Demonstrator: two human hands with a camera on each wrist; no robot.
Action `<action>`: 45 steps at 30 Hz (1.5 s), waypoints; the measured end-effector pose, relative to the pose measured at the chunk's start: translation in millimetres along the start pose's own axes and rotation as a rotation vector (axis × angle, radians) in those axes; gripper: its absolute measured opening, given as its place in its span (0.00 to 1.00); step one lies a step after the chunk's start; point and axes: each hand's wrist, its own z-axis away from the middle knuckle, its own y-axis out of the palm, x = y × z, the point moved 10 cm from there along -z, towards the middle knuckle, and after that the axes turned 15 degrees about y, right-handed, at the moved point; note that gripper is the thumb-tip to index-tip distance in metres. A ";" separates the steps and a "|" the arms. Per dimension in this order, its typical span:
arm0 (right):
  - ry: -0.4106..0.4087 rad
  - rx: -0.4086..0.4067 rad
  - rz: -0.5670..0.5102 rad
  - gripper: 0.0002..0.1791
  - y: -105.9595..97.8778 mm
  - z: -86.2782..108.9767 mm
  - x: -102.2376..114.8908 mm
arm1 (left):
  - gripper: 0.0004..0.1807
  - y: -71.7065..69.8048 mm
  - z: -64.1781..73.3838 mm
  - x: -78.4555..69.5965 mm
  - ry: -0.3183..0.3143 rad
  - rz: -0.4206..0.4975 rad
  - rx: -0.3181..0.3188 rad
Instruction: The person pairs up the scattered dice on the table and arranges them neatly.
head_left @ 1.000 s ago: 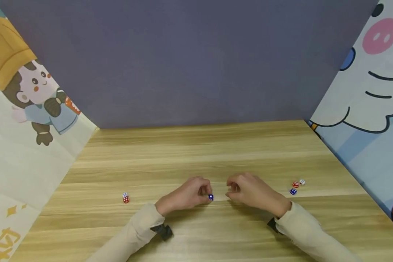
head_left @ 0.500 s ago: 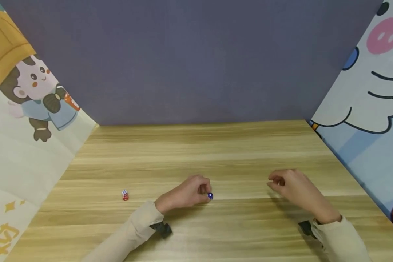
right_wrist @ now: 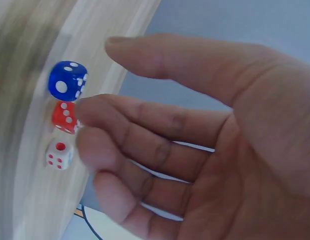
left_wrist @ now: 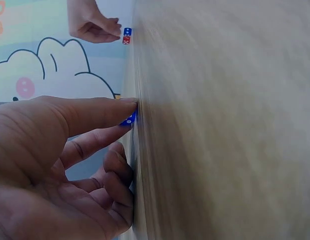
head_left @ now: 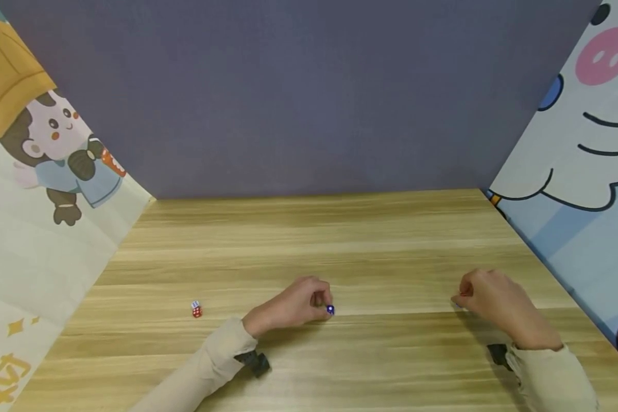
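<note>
Head view: left hand (head_left: 290,308) pinches one blue die (head_left: 331,309) mid-worktop (head_left: 309,240), probably steadying it; nearer the right edge, right hand (head_left: 502,303), thumb and fingers apart, hangs beside a second blue die (right_wrist: 68,81).

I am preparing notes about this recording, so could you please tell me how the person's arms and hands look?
The left sleeve and right sleeve are long, cream-coloured and slightly wrinkled, ending around the wrists. A small, dark, blocky item shows by each sleeve's end. The left hand and right hand are bare, without gloves.
</note>
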 end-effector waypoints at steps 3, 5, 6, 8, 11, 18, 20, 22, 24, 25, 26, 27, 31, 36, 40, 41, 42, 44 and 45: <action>0.005 0.012 0.006 0.08 5.1 -0.5 -1.2 | 0.07 -0.2 1.3 -0.1 -0.001 0.004 -0.005; 0.000 0.011 0.006 0.07 8.0 0.0 -0.8 | 0.07 0.1 1.9 0.0 -0.004 0.008 -0.003; -0.005 0.010 0.006 0.06 9.3 0.4 -0.3 | 0.07 0.1 2.0 0.1 -0.006 0.009 -0.003; -0.014 0.009 0.006 0.05 11.5 0.9 0.6 | 0.07 0.2 2.2 0.5 -0.015 0.012 -0.001; -0.017 0.020 -0.003 0.05 13.4 0.4 0.7 | 0.06 0.2 2.3 1.1 -0.025 0.017 0.002; -0.017 0.035 -0.032 0.04 17.0 -2.8 -0.1 | 0.07 0.2 2.5 0.9 -0.022 0.021 -0.002; -0.016 0.038 -0.041 0.05 18.1 -3.4 -0.2 | 0.07 0.2 2.6 1.1 -0.023 0.018 -0.003; -0.011 0.044 -0.047 0.05 19.1 -4.1 -0.8 | 0.07 0.3 2.6 1.4 -0.023 0.015 -0.002; -0.008 0.045 -0.056 0.05 19.1 -4.1 -1.1 | 0.07 0.4 2.4 1.6 -0.020 0.009 -0.003; -0.008 0.046 -0.061 0.05 19.1 -3.8 -1.1 | 0.07 0.4 2.4 1.7 -0.018 0.009 -0.004; -0.011 0.044 -0.065 0.05 18.9 -3.4 -1.0 | 0.07 0.4 2.3 1.5 -0.014 0.008 -0.006; -0.014 0.040 -0.069 0.04 18.6 -2.9 -0.7 | 0.07 0.4 2.2 1.4 -0.011 0.006 -0.008; -0.030 0.025 -0.074 0.04 17.5 -0.6 0.4 | 0.07 0.5 2.3 -0.5 -0.001 0.009 -0.015; -0.039 0.010 -0.072 0.04 16.9 -0.1 1.4 | 0.08 0.9 3.0 -0.6 -0.006 0.015 -0.020; -0.030 0.007 -0.071 0.04 16.4 -1.3 0.5 | 0.08 1.3 3.2 0.5 -0.008 0.024 -0.021; -0.027 0.015 -0.073 0.04 16.6 -1.6 0.1 | 0.08 1.3 3.1 0.3 -0.009 0.025 -0.020; -0.026 0.017 -0.073 0.04 16.5 -1.7 -0.1 | 0.08 1.4 3.0 0.3 -0.009 0.027 -0.019; -0.025 0.020 -0.071 0.04 16.1 -1.4 -0.1 | 0.07 1.4 2.9 0.2 -0.011 0.027 -0.016; -0.028 0.018 -0.071 0.05 15.4 -1.1 0.5 | 0.07 1.4 2.8 0.4 -0.012 0.027 -0.015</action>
